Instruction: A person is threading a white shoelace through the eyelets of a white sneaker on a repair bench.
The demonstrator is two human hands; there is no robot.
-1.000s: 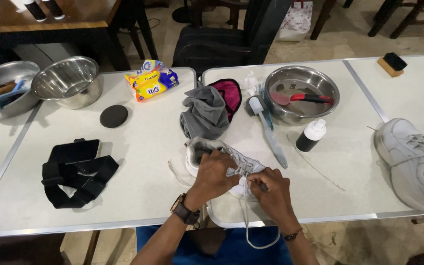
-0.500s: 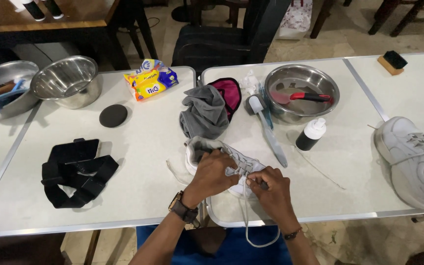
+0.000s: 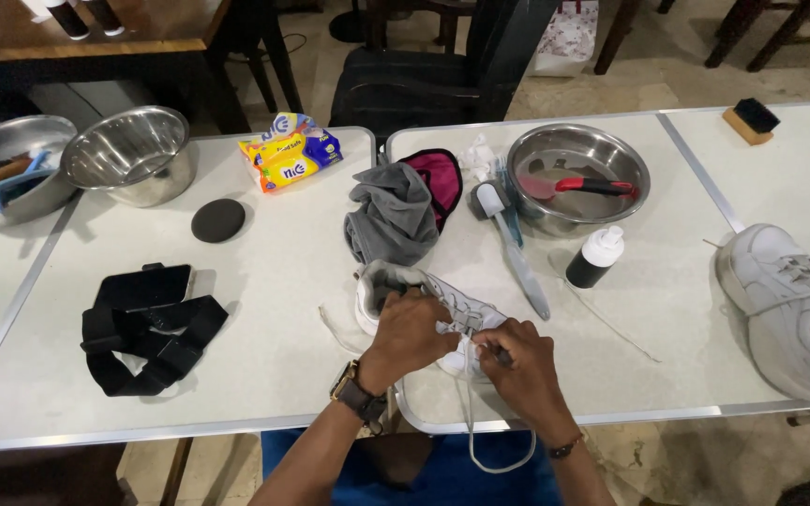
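Note:
A white sneaker (image 3: 396, 286) lies on the white table (image 3: 264, 281) near its front edge, toe toward me. My left hand (image 3: 412, 335) rests on top of the shoe and grips it over the laces. My right hand (image 3: 517, 361) pinches a white shoelace (image 3: 472, 440) at the shoe's front eyelets; the lace loops down past the table edge. A watch sits on my left wrist and a thin band on my right.
A second white sneaker (image 3: 785, 300) lies at the right. Behind the shoe are a grey cloth (image 3: 391, 215), a long-handled brush (image 3: 517, 253), a black bottle with a white cap (image 3: 595, 258) and a steel bowl (image 3: 611, 155). A black strap harness (image 3: 147, 323) lies left.
Both hands stay on the shoe. My right hand's fingers have shifted slightly on the lace, and the hanging loop has swung a little.

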